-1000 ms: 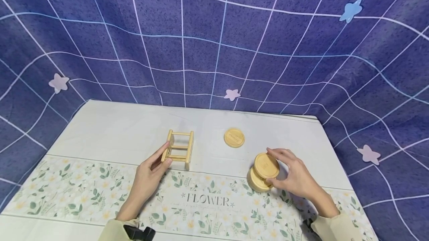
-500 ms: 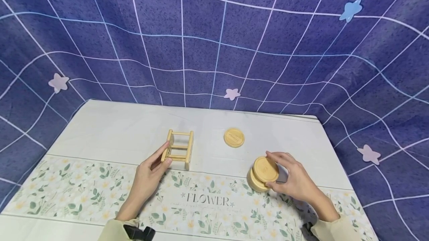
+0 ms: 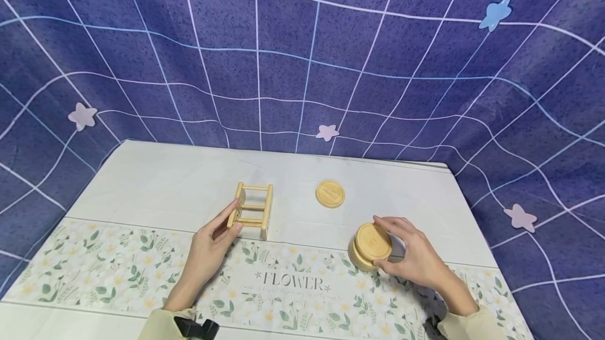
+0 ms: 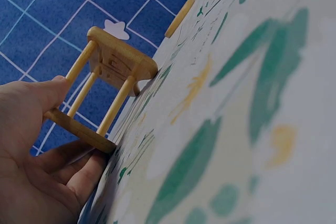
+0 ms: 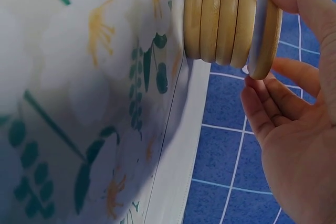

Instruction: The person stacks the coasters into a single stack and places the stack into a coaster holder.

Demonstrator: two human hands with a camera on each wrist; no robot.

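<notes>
Two grips | right hand (image 3: 413, 253): fingers (image 5: 296, 74) pinch round yellow wooden disc (image 3: 373, 241) by edge, at top of stack of matching discs (image 5: 227, 19) | left hand (image 3: 210, 250): fingers clamped on left side of yellow wooden open-frame rack (image 4: 121, 53) | lone round wooden disc (image 3: 330, 194) flat on white counter (image 3: 165, 172), between, farther back | blue-purple gridded curtain (image 3: 283, 82) behind

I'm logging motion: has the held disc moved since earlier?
Yes: in the head picture, the disc shifted slightly down-left, further over the stack.
</notes>
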